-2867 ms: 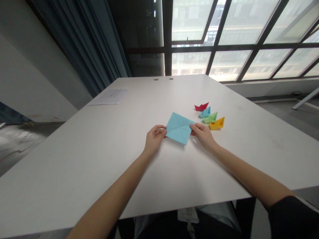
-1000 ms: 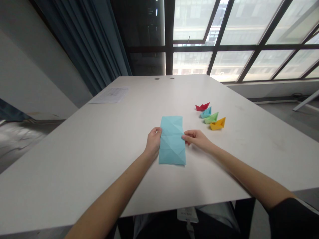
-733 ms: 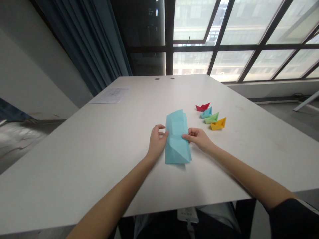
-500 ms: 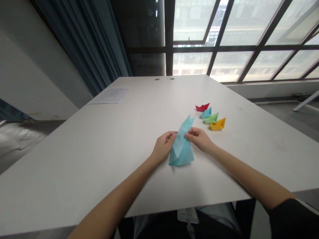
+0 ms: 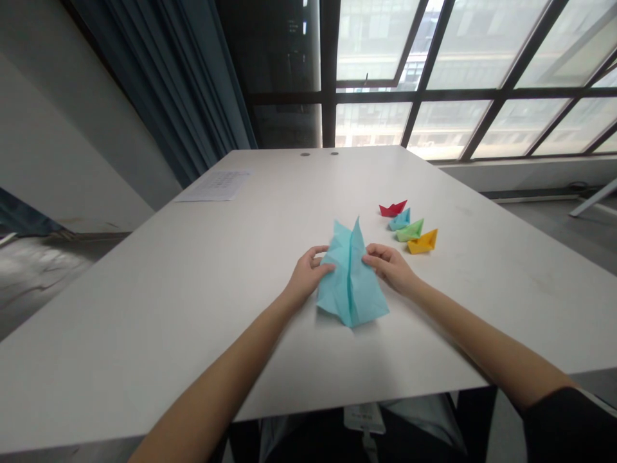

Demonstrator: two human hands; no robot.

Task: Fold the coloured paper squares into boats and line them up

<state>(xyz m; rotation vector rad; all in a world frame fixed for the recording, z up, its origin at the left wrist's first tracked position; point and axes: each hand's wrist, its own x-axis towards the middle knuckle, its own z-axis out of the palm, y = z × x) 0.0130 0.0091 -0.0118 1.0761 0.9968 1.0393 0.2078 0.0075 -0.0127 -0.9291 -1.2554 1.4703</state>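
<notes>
A light blue sheet of paper (image 5: 357,283), creased and partly unfolded, is held just over the near part of the table. Two points stick up at its far end, and a fold runs down its middle. My left hand (image 5: 308,273) grips the left edge, thumb on top and fingers partly behind the paper. At the right edge, my right hand (image 5: 389,265) pinches the paper between thumb and fingers. Beyond the right hand stands a row of folded paper boats: yellow (image 5: 423,242), green (image 5: 409,231), blue (image 5: 400,220) and red (image 5: 393,208).
The white table (image 5: 193,283) stretches away toward the windows (image 5: 376,122). A printed sheet (image 5: 214,186) lies near its far left edge, and a blue curtain (image 5: 193,83) hangs behind that. Two small round dark spots mark the far end of the tabletop.
The blue paper has opened from a narrow folded shape into a wider one, its two far points now apart. My left hand has shifted slightly left; the boats have stayed put.
</notes>
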